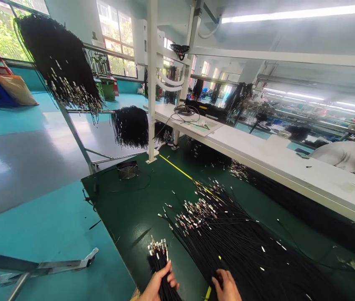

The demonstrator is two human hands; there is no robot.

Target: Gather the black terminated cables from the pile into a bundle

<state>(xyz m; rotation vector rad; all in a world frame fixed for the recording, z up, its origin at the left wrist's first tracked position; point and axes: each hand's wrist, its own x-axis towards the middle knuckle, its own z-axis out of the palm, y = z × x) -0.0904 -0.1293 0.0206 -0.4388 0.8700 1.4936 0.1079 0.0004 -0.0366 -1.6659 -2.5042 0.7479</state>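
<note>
My left hand (158, 283) is closed around a bundle of black cables (160, 261), whose bare metal-tipped ends point up and away from me. To the right, my right hand (226, 286) rests at the near edge of a wide pile of loose black cables (243, 238). Its fingers are curled, and whatever lies between them is hidden. The pile spreads over a dark green tabletop (127, 209), with many silvery ends gathered at its far left. Beside my right hand lies a short yellow strip (208, 292).
A yellow line (175, 167) crosses the tabletop. A white raised shelf (259, 150) on posts stands along the far side. Black cable bunches (61, 62) hang from a metal rack at left. A small fan (127, 170) sits near the corner. Another person (337, 154) is at far right.
</note>
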